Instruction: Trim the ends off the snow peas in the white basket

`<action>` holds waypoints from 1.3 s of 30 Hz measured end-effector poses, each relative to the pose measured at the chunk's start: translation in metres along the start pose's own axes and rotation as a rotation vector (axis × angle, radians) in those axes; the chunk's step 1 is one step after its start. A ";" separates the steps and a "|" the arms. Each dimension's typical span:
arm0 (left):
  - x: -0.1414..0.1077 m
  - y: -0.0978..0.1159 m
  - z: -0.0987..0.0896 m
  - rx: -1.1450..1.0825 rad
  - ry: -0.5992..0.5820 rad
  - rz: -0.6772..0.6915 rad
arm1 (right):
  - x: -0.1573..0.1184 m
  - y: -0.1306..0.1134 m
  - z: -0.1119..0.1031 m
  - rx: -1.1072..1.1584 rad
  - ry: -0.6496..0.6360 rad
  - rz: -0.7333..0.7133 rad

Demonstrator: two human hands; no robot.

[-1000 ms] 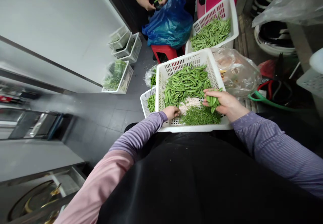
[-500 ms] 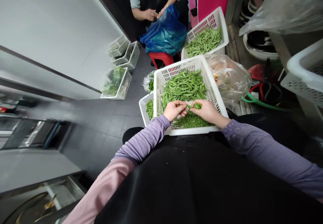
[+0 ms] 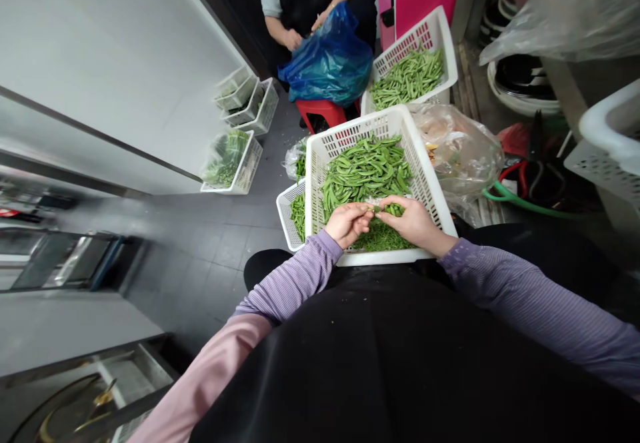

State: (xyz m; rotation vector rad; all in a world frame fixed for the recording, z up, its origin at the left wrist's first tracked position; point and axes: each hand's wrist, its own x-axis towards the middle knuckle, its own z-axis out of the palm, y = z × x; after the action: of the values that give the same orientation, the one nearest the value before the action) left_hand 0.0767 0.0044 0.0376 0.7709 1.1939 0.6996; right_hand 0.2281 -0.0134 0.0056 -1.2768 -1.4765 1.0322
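Observation:
A white plastic basket [image 3: 381, 257] rests at my lap, with a heap of snow peas [image 3: 367, 168] in its far part. Thin green trimmings [image 3: 387, 238] lie in the near part, just below my hands. My right hand [image 3: 414, 225] is closed around several snow pea pods [image 3: 395, 209], whose ends show between thumb and fingers. Close beside it, my left hand [image 3: 347, 224] pinches at the tip of a pod that the right hand holds. Its fingertips nearly meet the right thumb, and whatever lies between them is too small to make out.
Across from me a co-worker's hands are at a blue bag [image 3: 325, 63] on a red stool [image 3: 327, 113]. Another basket [image 3: 450, 63] of green pods stands behind mine. A clear bag [image 3: 457, 153] and red-handled scissors [image 3: 525, 176] are on the right. Crates of greens [image 3: 245, 170] line the left wall.
My left hand has shifted slightly right and turned a little, its fingers still pinched near the right hand's pods. The co-worker's hand has moved down to the blue bag.

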 end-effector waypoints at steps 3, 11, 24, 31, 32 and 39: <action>0.007 -0.010 -0.007 0.231 0.034 0.021 | 0.001 0.001 -0.001 0.129 0.058 0.129; 0.010 -0.015 -0.019 0.628 -0.060 -0.024 | 0.008 0.010 -0.001 0.329 0.156 0.308; 0.006 0.034 0.008 1.956 -0.376 0.384 | 0.007 0.008 -0.010 -0.353 -0.055 -0.218; 0.009 0.024 0.007 1.858 -0.323 0.615 | 0.016 0.022 -0.010 -0.294 -0.182 -0.174; 0.010 0.022 0.004 1.834 -0.356 0.632 | 0.016 0.023 -0.009 -0.287 -0.205 -0.159; 0.022 0.007 -0.003 1.569 -0.143 0.712 | 0.015 0.013 0.006 0.145 -0.061 0.348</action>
State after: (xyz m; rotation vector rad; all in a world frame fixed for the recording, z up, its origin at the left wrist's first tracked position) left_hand 0.0781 0.0272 0.0309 2.5763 1.1843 0.0914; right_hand 0.2243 0.0030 -0.0071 -1.4373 -1.2223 1.3887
